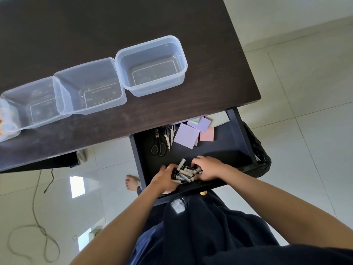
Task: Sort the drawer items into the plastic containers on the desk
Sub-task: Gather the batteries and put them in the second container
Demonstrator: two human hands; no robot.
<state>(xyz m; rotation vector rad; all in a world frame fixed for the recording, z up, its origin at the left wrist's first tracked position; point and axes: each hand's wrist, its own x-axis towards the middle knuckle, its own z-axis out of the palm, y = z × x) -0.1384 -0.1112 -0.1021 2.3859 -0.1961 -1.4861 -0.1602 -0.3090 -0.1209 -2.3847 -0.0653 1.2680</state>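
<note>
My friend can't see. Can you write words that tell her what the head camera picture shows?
Two hands, left hand and right hand, scoop a pile of batteries in an open drawer holding scissors and sticky notes. Three clear containers sit on the dark desk.

Black bin bag (261, 150), floor cord (36, 217) — bare foot (131, 182)

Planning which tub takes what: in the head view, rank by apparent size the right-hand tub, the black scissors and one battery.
1. Right-hand tub, clearly largest.
2. Black scissors.
3. One battery, smallest.

The drawer sits nearer the camera, yet the order holds.
</note>
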